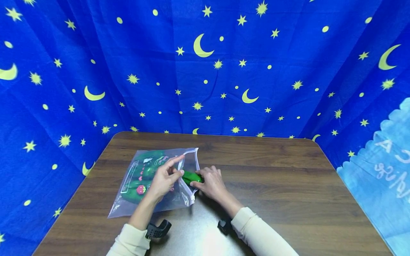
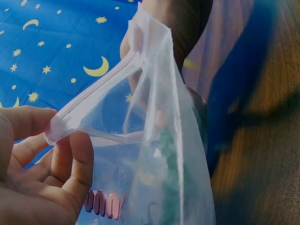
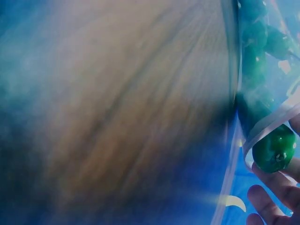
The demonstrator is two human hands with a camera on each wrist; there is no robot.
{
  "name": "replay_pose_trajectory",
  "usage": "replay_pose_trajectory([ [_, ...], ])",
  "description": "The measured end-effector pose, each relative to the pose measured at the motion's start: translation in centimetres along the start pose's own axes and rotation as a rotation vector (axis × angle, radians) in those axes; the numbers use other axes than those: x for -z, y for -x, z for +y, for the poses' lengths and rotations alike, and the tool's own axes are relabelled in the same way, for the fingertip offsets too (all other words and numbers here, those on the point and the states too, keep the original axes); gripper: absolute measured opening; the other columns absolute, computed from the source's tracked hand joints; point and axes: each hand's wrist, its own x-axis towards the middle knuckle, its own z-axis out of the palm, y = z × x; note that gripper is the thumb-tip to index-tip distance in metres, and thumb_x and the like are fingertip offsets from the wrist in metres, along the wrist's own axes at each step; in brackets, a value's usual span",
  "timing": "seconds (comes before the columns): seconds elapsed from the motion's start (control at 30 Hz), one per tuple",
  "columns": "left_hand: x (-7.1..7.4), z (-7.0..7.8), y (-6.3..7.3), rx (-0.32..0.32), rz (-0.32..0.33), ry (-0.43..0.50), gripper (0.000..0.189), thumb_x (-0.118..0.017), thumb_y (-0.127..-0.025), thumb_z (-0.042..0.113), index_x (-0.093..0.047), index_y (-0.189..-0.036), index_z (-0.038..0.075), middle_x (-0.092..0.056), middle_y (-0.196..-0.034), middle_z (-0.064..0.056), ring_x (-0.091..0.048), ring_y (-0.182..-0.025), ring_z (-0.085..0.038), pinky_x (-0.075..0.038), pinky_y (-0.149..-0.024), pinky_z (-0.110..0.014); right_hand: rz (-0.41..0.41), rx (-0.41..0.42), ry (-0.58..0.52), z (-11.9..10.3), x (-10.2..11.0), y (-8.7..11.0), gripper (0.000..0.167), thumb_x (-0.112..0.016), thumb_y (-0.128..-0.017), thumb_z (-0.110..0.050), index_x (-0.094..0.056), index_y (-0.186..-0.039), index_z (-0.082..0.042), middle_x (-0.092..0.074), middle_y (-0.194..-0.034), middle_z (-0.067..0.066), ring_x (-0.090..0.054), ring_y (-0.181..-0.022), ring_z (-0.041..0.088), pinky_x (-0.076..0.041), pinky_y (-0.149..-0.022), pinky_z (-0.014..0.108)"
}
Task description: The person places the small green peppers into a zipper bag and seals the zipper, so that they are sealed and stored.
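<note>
A clear plastic slider zip bag [image 1: 166, 203] with printed pink and white pictures lies on the left half of the table, mouth facing right. Several green vegetables show through its film. My left hand [image 1: 162, 183] pinches the upper rim of the mouth, and the left wrist view shows the zip strip [image 2: 89, 101] between thumb and fingers. In the mouth lies a glossy green pepper [image 1: 191, 177], held at its outer end by my right hand [image 1: 212, 183]. The right wrist view shows its round end [image 3: 274, 149] sticking out past the rim, against the fingers [image 3: 267, 201].
The wooden table [image 1: 272, 185] reaches back to a blue curtain [image 1: 224, 85] with yellow moons and stars. A light blue cloth [image 1: 381, 170] with white lettering hangs at the right. Black straps [image 1: 158, 229] sit at the wrists.
</note>
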Motion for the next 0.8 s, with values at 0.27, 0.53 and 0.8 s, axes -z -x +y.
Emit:
replay_pose_trajectory([
  [0.27, -0.1, 0.0, -0.1, -0.003, 0.004, -0.013, 0.049, -0.061, -0.086, 0.0, -0.054, -0.133, 0.012, -0.043, -0.08, -0.007, -0.04, -0.057, -0.005, -0.037, -0.033, -0.024, 0.049, -0.021, -0.067, 0.5, 0.7, 0.5, 0.036, -0.073, -0.078, -0.039, -0.071, -0.103, -0.014, -0.069, -0.095, 0.001, -0.054, -0.086, 0.018, -0.036, -0.072, 0.029],
  [0.53, -0.1, 0.1, 0.0, -0.008, 0.005, -0.025, 0.049, -0.061, -0.086, 0.001, -0.054, -0.134, 0.013, -0.043, -0.077, -0.005, -0.041, -0.054, -0.005, -0.039, -0.032, -0.028, 0.083, -0.023, -0.203, 1.7, 1.4, 1.4, 0.03, -0.072, -0.081, -0.026, -0.07, -0.104, -0.007, -0.071, -0.095, 0.008, -0.061, -0.087, 0.025, -0.047, -0.087, 0.046],
  [0.8, 0.0, -0.1, 0.0, -0.012, -0.012, -0.013, 0.049, -0.06, -0.087, 0.002, -0.052, -0.135, 0.013, -0.042, -0.076, -0.004, -0.039, -0.052, -0.004, -0.039, -0.032, -0.028, 0.051, -0.077, -0.291, 2.0, 2.1, 2.3, 0.028, -0.07, -0.082, -0.02, -0.068, -0.106, -0.005, -0.07, -0.091, 0.006, -0.064, -0.085, 0.022, -0.047, -0.09, 0.043],
])
